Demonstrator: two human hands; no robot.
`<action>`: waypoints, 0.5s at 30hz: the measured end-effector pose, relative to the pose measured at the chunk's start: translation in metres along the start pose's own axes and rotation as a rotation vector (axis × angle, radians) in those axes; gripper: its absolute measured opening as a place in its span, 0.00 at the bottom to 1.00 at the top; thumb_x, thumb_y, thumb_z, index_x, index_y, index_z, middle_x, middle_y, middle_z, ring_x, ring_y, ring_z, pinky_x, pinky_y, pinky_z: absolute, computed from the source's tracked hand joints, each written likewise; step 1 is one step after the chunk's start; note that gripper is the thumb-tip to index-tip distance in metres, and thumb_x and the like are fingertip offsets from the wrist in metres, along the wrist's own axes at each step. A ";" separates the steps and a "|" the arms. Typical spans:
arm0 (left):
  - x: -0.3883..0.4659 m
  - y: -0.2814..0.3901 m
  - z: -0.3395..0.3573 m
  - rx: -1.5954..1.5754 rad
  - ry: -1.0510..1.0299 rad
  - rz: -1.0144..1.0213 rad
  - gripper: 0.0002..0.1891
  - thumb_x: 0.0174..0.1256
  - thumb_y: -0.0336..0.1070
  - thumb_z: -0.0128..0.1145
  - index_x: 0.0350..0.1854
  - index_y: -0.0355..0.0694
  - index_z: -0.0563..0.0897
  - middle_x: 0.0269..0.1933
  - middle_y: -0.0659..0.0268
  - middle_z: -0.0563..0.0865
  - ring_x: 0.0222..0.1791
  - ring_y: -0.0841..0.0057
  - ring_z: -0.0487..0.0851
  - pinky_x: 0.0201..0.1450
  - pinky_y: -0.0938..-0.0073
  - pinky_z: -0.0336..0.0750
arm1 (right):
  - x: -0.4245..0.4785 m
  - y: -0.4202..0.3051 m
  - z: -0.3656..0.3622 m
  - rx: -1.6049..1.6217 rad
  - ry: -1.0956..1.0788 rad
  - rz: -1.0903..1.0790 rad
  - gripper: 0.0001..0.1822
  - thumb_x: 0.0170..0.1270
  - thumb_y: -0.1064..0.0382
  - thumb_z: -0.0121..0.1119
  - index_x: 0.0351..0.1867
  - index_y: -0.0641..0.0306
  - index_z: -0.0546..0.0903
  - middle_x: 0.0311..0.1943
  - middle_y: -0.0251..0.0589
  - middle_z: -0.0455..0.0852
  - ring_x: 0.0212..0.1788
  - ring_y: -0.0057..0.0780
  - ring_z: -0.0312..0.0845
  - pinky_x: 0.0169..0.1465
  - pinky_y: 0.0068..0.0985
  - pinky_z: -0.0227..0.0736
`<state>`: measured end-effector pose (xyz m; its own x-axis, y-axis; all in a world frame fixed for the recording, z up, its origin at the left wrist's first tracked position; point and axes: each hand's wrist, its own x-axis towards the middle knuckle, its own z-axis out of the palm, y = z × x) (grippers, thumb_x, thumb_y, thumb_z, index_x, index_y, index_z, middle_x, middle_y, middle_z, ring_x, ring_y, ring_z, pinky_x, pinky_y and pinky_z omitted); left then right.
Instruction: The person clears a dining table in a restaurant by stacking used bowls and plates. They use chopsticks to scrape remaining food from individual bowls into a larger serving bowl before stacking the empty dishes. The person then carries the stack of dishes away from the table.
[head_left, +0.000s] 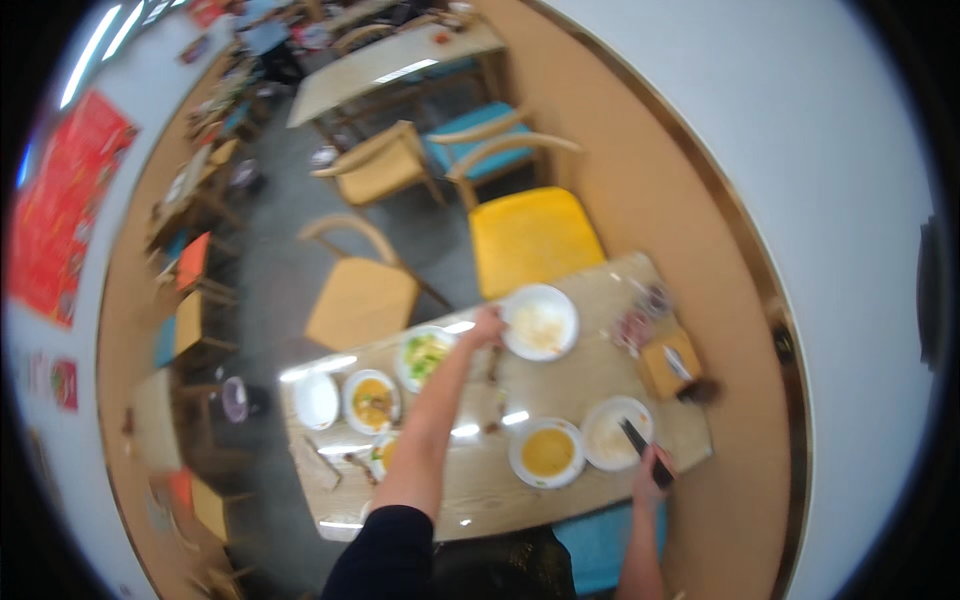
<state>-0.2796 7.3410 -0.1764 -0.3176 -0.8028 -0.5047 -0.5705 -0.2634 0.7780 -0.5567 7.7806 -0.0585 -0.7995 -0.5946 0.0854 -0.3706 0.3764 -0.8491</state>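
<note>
My left hand (489, 326) reaches across the table and grips the near-left rim of a white bowl (540, 352) with pale leftover food, likely rice, in its bottom. In my right hand (651, 474) are dark sticks (634, 435), apparently several black chopsticks held together; blur hides their count. Their tips point over a second white bowl (592, 455) with pale remains. Touching or nearly touching that bowl is a bowl of yellow soup (547, 452). Left of my left arm stand a bowl of green vegetables (424, 357), a bowl of yellow-orange food (372, 401) and a plain white bowl (316, 400).
The wooden table (480, 510) meets the wall on the right. A tissue box (670, 364) stands there near small jars (634, 328). Beyond the far edge are a yellow chair (536, 236) and a wooden chair (364, 300). A blue seat (611, 544) lies at the near side. A person (266, 37) is far off.
</note>
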 end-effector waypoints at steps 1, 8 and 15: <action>-0.018 0.049 0.030 -0.122 -0.028 -0.010 0.17 0.51 0.29 0.65 0.45 0.30 0.85 0.34 0.55 0.87 0.32 0.66 0.88 0.29 0.64 0.84 | 0.001 0.012 -0.020 -0.033 0.045 0.050 0.08 0.71 0.68 0.62 0.41 0.72 0.87 0.36 0.45 0.87 0.39 0.36 0.84 0.45 0.30 0.79; -0.210 0.017 -0.019 -0.850 -0.027 -0.031 0.31 0.62 0.17 0.57 0.70 0.38 0.71 0.52 0.58 0.86 0.42 0.67 0.89 0.40 0.66 0.89 | -0.019 -0.078 -0.050 0.308 0.042 0.145 0.15 0.79 0.59 0.56 0.52 0.72 0.82 0.47 0.44 0.86 0.46 0.30 0.85 0.45 0.26 0.86; -0.457 -0.036 -0.074 -1.120 0.275 -0.124 0.37 0.62 0.15 0.53 0.75 0.43 0.63 0.65 0.56 0.79 0.60 0.60 0.84 0.49 0.54 0.90 | -0.081 -0.212 -0.026 0.535 -0.351 0.082 0.12 0.77 0.64 0.57 0.53 0.71 0.82 0.49 0.44 0.86 0.50 0.32 0.84 0.49 0.31 0.88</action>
<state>-0.0577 7.6778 0.0542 -0.0522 -0.7911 -0.6094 0.4476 -0.5641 0.6939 -0.4255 7.7680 0.1283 -0.5794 -0.8102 -0.0895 0.0444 0.0783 -0.9959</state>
